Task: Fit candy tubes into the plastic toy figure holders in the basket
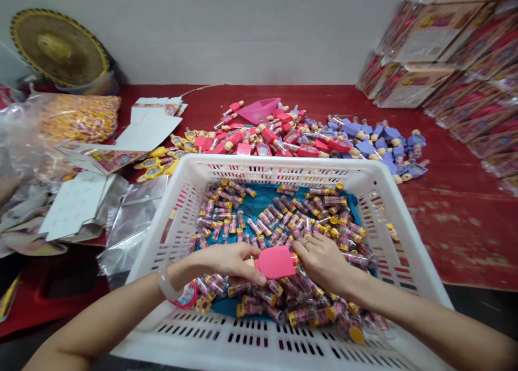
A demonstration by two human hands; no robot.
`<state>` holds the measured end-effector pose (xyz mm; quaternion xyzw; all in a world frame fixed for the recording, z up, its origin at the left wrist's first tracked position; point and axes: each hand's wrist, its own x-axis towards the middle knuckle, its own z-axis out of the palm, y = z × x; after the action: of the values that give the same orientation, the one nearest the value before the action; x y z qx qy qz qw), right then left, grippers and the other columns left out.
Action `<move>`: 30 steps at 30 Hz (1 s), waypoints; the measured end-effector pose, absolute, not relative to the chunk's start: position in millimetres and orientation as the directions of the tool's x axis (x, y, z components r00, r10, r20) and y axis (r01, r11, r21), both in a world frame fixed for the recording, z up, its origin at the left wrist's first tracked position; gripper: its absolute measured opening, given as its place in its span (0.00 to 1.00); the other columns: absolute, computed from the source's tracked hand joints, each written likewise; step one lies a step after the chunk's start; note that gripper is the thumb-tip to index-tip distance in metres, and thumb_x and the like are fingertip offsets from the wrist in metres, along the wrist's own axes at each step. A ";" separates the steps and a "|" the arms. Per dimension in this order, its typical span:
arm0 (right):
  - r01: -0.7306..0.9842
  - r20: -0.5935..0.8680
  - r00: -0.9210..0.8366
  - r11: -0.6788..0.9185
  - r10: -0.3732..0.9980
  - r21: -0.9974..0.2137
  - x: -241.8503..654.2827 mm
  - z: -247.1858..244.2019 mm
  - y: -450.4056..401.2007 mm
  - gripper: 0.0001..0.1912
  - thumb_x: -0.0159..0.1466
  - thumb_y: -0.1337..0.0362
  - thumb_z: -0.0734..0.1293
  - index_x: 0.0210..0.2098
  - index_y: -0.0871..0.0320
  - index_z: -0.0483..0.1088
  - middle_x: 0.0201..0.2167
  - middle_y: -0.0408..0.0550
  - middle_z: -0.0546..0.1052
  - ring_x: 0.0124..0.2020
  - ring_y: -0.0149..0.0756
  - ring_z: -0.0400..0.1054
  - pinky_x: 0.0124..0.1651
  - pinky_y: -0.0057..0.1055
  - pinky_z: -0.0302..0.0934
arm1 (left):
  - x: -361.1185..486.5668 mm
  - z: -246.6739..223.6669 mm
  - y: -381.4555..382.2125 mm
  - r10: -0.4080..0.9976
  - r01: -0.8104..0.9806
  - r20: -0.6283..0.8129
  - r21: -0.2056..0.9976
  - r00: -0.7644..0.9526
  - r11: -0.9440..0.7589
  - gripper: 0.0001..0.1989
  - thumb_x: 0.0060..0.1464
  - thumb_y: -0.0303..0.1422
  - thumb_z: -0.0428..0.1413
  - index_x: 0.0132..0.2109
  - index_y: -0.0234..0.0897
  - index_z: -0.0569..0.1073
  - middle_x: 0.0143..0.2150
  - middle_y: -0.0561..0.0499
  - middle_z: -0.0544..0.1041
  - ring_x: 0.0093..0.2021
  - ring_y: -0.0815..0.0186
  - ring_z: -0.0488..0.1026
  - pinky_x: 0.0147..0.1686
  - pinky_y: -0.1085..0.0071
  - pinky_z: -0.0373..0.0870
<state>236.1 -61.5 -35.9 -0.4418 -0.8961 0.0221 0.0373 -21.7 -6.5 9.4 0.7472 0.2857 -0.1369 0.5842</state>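
Left hand point(222, 263) and right hand point(324, 260), fingers curled, gripped one pink plastic novelty tube point(275, 263) by both ends; loose capped tubes point(259, 217) lay beneath in white plastic basket point(259, 169)

- Hot-pink plastic case point(275, 262): plain, glossy
- Clear tubes point(254, 226): pink-speckled contents, gold caps
- White basket point(259, 163): rows of dark slots
- Teal liner point(259, 197): plain
- Red worktop point(457, 236): scuffed with pale patches

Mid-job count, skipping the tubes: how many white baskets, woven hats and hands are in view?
White basket: 1
Woven hat: 1
Hands: 2 (left hand, right hand)
Total: 4
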 end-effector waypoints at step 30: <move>0.850 0.057 -0.507 0.510 0.860 -0.131 242.1 -36.6 -58.0 0.10 0.55 0.75 0.62 0.35 0.60 0.70 0.25 0.47 0.75 0.26 0.35 0.66 0.31 0.30 0.48 | -14.4 1.5 -15.6 0.642 0.571 -0.296 0.774 0.708 -0.274 0.14 0.54 0.37 0.57 0.47 0.36 0.70 0.36 0.54 0.75 0.34 0.66 0.72 0.31 0.75 0.65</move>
<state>242.1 -58.0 -36.6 -0.4932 -0.8670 0.0429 0.0572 -14.4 -15.6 1.5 0.7972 0.3804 0.0376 0.4673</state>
